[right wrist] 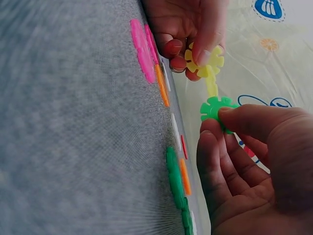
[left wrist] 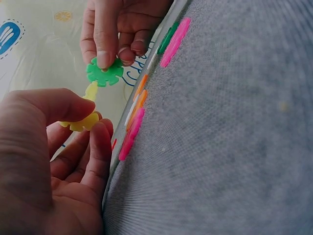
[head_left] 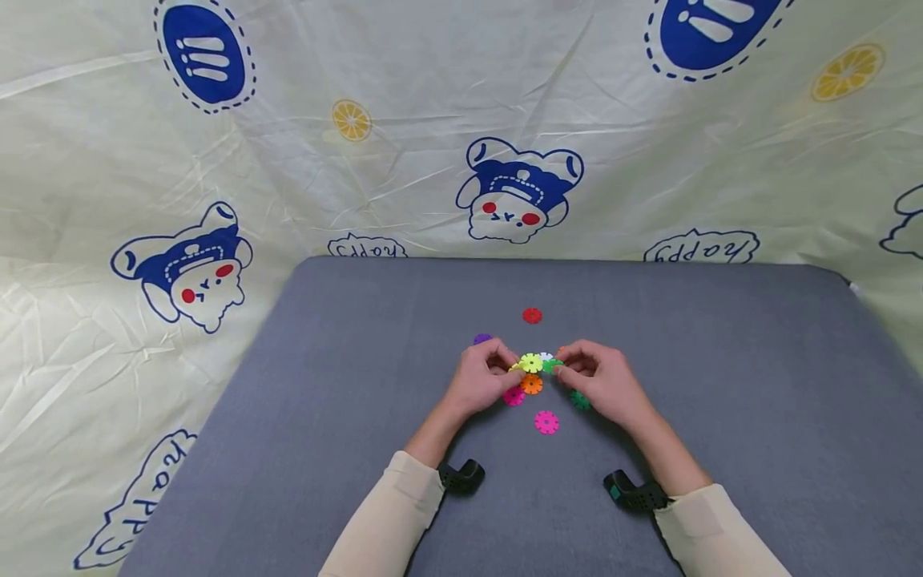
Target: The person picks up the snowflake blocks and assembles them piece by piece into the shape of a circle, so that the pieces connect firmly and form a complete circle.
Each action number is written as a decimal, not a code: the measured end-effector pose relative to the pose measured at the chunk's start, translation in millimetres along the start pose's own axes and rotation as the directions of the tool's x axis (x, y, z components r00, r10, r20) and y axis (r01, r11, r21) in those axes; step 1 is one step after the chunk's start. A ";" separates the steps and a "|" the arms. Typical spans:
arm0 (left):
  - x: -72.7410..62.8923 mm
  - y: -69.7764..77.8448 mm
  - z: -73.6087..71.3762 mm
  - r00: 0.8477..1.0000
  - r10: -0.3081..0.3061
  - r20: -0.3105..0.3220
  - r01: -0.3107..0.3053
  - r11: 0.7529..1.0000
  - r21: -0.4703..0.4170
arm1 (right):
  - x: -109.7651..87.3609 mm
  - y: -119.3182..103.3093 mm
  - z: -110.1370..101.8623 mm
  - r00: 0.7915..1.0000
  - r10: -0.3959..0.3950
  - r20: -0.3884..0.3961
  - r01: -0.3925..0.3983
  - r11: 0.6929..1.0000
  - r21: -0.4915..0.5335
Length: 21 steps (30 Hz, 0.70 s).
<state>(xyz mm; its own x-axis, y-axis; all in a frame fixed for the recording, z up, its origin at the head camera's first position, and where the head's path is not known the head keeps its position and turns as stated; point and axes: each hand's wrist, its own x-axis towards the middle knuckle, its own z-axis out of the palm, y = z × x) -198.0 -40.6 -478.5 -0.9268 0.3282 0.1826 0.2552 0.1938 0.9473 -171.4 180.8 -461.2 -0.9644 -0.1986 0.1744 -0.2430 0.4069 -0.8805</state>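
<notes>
My left hand (head_left: 481, 378) pinches a yellow slotted plastic disc (right wrist: 205, 60) between thumb and fingers. Opposite it, my right hand (head_left: 607, 381) pinches a bright green slotted disc (right wrist: 214, 108), thumb on its face. A pale yellow disc (head_left: 531, 363) bridges the two, turned edge-on in both wrist views and face-on in the head view. It meets the yellow disc at one end and the green one at the other. How deep the slots sit in each other is too small to tell. All three are held above the table.
On the grey table (head_left: 346, 344) around the hands lie loose discs: red (head_left: 532, 316) behind, purple (head_left: 482, 339) beside the left hand, orange (head_left: 532, 385), pink (head_left: 546, 423) in front, dark green (head_left: 580, 399) by the right hand. A patterned curtain (head_left: 418, 184) hangs beyond the table's far edge.
</notes>
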 end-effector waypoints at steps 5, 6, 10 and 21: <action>0.2 1.8 -0.5 1.000 0.008 0.009 -0.008 1.000 -0.009 | 0.3 -3.4 0.4 1.000 -0.028 -0.008 0.027 0.997 -0.079; -0.9 5.9 -1.2 1.000 0.014 0.013 -0.013 1.000 -0.015 | 0.3 -4.3 0.5 1.000 -0.030 -0.008 0.029 0.996 -0.090; -5.2 23.9 -4.7 0.999 0.033 0.030 -0.031 0.998 -0.053 | 0.2 -6.8 0.3 0.999 -0.033 -0.005 0.033 0.993 -0.114; -9.4 35.5 -7.4 0.998 0.045 0.042 -0.040 0.994 -0.101 | -1.2 -8.5 1.0 0.999 -0.047 0.000 0.046 0.987 -0.151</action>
<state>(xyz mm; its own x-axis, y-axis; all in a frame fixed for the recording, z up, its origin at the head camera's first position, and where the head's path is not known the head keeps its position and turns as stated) -182.2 -43.7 -444.7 -0.9021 0.3750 0.2138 0.2634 0.0858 0.9609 -168.0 176.6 -454.4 -0.9520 -0.2173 0.2157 -0.3004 0.5273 -0.7948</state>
